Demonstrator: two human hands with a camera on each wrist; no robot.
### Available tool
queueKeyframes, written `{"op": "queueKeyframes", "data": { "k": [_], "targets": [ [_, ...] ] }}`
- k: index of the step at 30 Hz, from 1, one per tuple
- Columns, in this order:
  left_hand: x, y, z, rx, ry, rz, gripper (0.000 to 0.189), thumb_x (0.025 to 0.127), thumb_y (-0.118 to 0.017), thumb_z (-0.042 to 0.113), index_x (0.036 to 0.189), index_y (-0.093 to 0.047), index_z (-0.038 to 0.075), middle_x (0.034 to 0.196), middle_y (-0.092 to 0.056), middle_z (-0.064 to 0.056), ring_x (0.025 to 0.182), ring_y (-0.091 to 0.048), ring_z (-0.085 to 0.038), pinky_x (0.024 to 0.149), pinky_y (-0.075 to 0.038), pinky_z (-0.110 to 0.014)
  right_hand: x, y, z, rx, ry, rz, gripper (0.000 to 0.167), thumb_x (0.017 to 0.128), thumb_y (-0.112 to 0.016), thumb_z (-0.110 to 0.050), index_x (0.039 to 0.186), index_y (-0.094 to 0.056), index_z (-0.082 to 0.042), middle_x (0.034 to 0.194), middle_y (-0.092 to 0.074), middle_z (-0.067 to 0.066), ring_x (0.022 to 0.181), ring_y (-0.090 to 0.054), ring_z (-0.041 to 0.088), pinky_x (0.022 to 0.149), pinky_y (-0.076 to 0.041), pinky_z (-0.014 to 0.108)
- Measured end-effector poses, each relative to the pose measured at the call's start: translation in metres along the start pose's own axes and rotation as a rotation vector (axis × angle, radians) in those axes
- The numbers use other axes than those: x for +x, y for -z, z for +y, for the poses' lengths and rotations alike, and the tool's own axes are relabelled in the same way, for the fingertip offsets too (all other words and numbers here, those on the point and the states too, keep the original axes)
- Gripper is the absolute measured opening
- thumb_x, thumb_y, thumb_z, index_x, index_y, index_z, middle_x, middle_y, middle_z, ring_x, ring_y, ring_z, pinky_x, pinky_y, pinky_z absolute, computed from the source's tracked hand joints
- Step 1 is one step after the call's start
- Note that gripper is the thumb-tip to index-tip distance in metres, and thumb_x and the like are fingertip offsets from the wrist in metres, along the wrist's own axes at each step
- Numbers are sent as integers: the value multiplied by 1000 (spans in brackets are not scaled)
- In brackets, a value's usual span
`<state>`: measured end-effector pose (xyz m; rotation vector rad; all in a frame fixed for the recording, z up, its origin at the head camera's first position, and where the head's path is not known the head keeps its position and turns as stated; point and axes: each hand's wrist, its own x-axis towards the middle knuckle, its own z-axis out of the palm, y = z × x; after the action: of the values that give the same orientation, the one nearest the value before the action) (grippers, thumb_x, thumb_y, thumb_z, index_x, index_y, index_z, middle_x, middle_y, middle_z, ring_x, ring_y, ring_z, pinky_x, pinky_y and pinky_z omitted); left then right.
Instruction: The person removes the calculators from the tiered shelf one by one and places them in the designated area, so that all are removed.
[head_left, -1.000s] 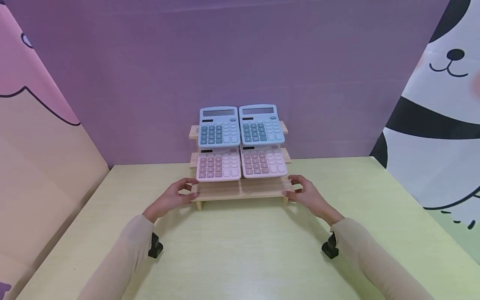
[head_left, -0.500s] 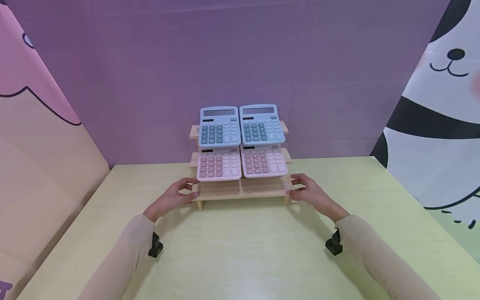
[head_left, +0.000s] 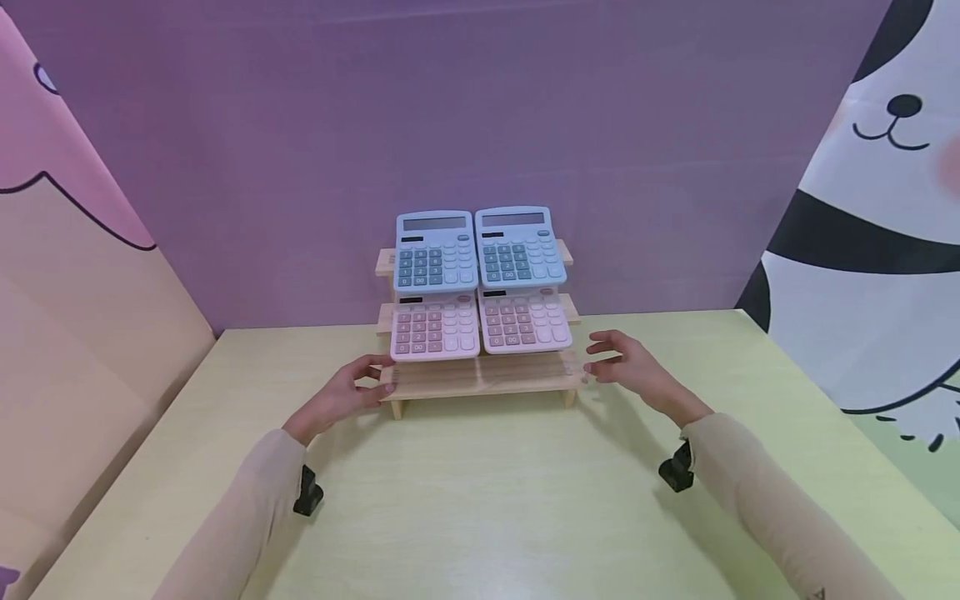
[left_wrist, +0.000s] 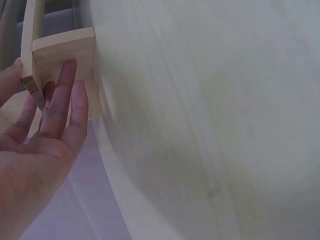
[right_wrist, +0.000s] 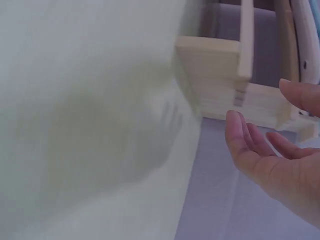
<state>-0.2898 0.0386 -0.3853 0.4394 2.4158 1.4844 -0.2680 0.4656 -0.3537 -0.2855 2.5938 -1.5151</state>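
Note:
A tiered wooden rack (head_left: 480, 377) stands at the back of the table. Two blue calculators (head_left: 435, 254) lean on its top tier, side by side, and two pink calculators (head_left: 525, 323) lean on the tier below. My left hand (head_left: 347, 392) grips the left end of the lowest board. In the left wrist view the thumb lies against the board's edge, and the fingers (left_wrist: 59, 107) reach under it to the rack's leg. To the right of the rack, my right hand (head_left: 633, 368) is held apart from it with loosely bent fingers. The right wrist view shows a gap between fingertips and wood.
The pale wooden table (head_left: 480, 500) runs up to a purple backdrop (head_left: 480, 125). A pink cartoon panel (head_left: 67, 333) borders the left side, and a panda panel (head_left: 885, 317) the right. A black wrist camera (head_left: 307, 492) sits under the left sleeve.
My right hand has come off the rack's right end and moved a little to the right and up. The left hand stays on the left end. Rack and calculators have kept their places.

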Motion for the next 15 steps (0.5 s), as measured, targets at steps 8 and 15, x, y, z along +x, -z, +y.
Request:
{"op": "queueKeyframes", "data": {
  "k": [8,15],
  "targets": [
    [-1,0,2,15,2,-1,51,90,-58,18,135,-37,6,123,-42,-18,93,-55,-24,84,-54,-38,5,15,-15,11,1,44,58,89,-56,-10,137,-26,6,132,-38,27,108,-53,31,85,-53,27],
    [0,0,1,11,6,-4,50,90,-59,18,134,-38,8,121,-42,-17,91,-55,-24,84,-54,-38,10,24,-30,32,17,90,55,90,-55,-10,136,-29,7,130,-39,25,98,-56,15,81,-52,19]
  ]
}}
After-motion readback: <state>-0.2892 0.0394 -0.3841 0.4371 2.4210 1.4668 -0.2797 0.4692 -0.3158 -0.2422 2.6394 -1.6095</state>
